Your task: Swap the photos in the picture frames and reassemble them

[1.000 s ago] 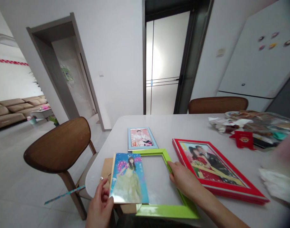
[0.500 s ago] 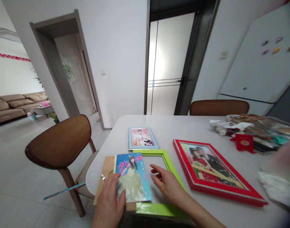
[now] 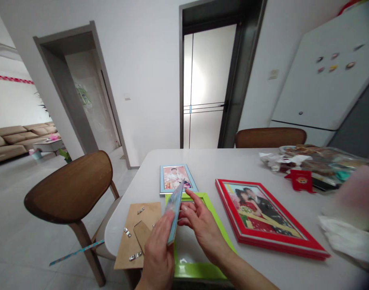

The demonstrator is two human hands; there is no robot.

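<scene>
My left hand grips a blue picture print, tilted up nearly edge-on to me. My right hand is at the print's right side, fingers apart and slightly bent; whether the fingertips touch the print I cannot tell. Below both hands lies a bright green picture frame, partly covered by them. A brown backing board with metal clips rests flat left of that frame, its right part hidden by my left hand. Just beyond is a light blue framed photo.
A large red framed picture lies to the right on the white table. Farther right are a red packet, plastic-wrapped items and white tissue. Wooden chairs stand at the left and the far side.
The print has been lifted from lying flat over the board and frame and turned up on edge. My right hand has moved in beside it, and the board's clips are uncovered.
</scene>
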